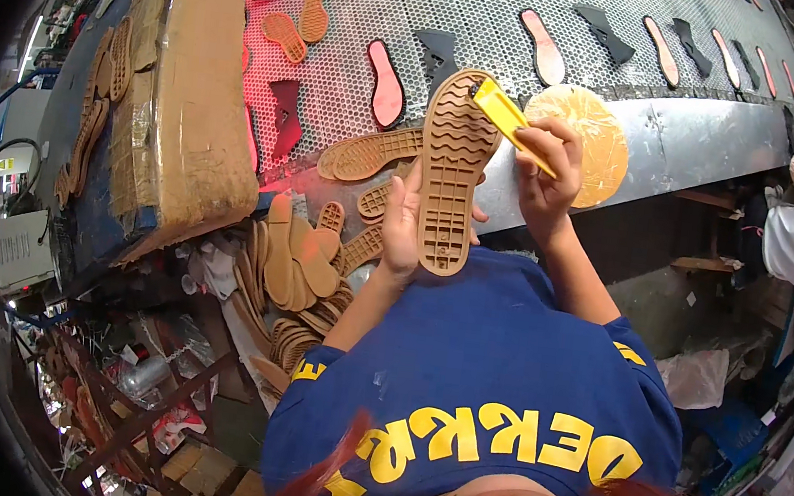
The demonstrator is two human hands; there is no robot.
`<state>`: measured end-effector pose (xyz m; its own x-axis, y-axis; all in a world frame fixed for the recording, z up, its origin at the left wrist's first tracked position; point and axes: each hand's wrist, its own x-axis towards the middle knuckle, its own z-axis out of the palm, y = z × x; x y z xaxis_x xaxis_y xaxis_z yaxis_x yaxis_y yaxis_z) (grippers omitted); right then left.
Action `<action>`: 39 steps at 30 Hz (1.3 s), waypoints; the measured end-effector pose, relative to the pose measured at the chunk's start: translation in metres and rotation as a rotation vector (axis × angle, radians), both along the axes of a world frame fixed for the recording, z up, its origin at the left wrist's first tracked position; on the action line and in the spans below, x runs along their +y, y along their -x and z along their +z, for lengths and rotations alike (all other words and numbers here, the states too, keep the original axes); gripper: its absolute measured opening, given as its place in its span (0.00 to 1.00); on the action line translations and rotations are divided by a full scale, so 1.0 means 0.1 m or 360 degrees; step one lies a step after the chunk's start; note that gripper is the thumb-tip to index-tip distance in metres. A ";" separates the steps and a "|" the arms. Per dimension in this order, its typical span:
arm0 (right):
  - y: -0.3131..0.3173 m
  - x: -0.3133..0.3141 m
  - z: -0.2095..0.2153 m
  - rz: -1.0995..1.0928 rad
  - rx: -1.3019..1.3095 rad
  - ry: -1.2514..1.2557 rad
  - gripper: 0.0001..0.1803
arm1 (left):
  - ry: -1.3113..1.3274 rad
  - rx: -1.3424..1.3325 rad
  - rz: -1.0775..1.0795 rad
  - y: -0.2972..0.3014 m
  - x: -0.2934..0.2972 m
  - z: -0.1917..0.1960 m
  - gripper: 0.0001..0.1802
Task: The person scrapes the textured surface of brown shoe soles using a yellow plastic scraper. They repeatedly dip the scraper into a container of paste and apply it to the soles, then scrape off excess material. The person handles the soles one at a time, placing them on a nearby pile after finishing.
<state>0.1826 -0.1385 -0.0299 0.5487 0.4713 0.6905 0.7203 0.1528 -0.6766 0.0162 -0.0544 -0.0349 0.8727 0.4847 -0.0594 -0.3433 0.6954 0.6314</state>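
Head view: a tan shoe sole (450,171) is gripped by the left hand (404,224) with its tread toward the camera, just before the near edge of a mesh surface (341,55). A yellow tool (505,118) is pinched by the thumb and fingers of the right hand (549,182); its dark end is placed over the sole's wavy upper part, though whether contact is made cannot be told. Pink insoles (549,50) and black cut pieces (604,35) are spread on the mesh. A round tan disc (605,142) is partly covered by the right hand. More soles (293,261) are heaped beside the left forearm.
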 end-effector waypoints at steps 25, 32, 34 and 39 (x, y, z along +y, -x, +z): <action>0.00 -0.23 0.22 0.0304 -0.0137 0.0113 0.14 | -0.0242 0.0027 -0.0039 -0.04 -0.17 0.18 0.43; 0.03 -0.37 0.29 0.0622 -0.0114 0.0225 0.15 | 0.0005 0.0113 -0.0061 -0.06 -0.13 0.29 0.41; 0.05 -0.41 0.29 0.0718 -0.0103 0.0255 0.15 | 0.0137 0.0099 -0.0009 -0.08 -0.13 0.29 0.40; 0.09 -0.61 0.37 0.1022 -0.0065 0.0456 0.15 | 0.0210 0.0183 0.0104 -0.16 -0.12 0.21 0.39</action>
